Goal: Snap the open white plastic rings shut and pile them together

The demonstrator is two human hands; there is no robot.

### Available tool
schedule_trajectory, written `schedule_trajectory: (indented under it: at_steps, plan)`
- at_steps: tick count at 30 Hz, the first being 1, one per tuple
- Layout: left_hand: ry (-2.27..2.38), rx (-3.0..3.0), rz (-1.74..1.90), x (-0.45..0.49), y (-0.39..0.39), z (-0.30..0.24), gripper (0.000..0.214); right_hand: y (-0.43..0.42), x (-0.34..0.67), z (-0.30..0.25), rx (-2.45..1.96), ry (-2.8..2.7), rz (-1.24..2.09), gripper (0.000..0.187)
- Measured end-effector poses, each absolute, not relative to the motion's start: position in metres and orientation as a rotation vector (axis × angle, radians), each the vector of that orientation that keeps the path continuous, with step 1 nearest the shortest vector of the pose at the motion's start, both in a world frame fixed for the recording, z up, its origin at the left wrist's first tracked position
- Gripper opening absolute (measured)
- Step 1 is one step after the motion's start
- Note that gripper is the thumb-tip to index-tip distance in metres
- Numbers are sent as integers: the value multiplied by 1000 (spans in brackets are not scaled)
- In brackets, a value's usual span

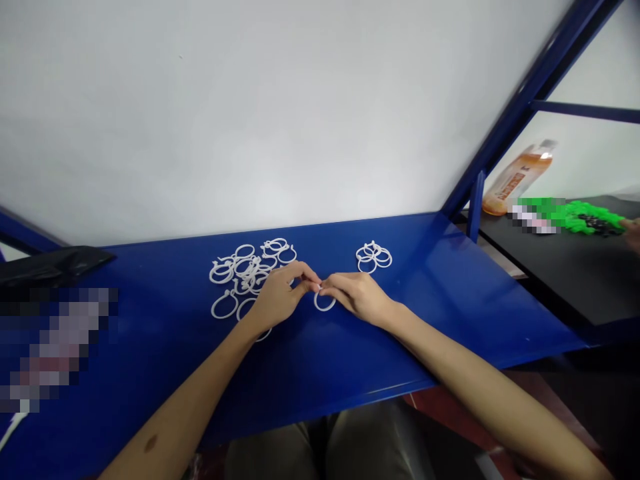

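Between my two hands hangs a white plastic ring [325, 309] with a small clasp at its top; my fingertips hide most of that clasp. My left hand [283, 293] pinches it from the left, thumb and forefinger together. From the other side my right hand [363, 293] grips the same spot with its fingertips. A loose pile of similar white rings [225, 305] lies on the blue table just left of and partly behind my left hand. Beyond my right hand sits a smaller cluster of white rings [367, 265], overlapping each other.
The blue table [320, 367] meets a pale wall at the back. At left lie a black plastic bag [55, 263] and a blurred-out item. On a black table to the right are a tilted bottle of orange drink [520, 177], green pieces [590, 217] and another person's hand [633, 233].
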State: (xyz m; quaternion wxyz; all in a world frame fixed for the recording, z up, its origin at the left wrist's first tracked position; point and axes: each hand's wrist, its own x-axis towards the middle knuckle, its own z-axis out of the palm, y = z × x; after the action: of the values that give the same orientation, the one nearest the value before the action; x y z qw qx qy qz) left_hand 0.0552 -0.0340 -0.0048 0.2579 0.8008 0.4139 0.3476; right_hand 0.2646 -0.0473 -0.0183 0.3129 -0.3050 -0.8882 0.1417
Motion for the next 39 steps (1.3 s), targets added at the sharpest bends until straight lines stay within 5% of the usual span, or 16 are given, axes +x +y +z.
schedule_trajectory:
  at_steps: [8,15,25,39]
  plan:
    - [1695,2704,575,28,-16,-7,26,-11,321,-9,-1518,-1954,-142,29]
    - [1841,2677,231,9,-11,-3,35,3,355,-12,-1834,-1890,-136,28]
    - [1726,2653,388,12,-8,-13,17,5,351,-9,-1802,-1834,91,18]
    - [1643,2553,623,27,-9,-21,5,-18,302,-6,-1306,-2000,-74,22]
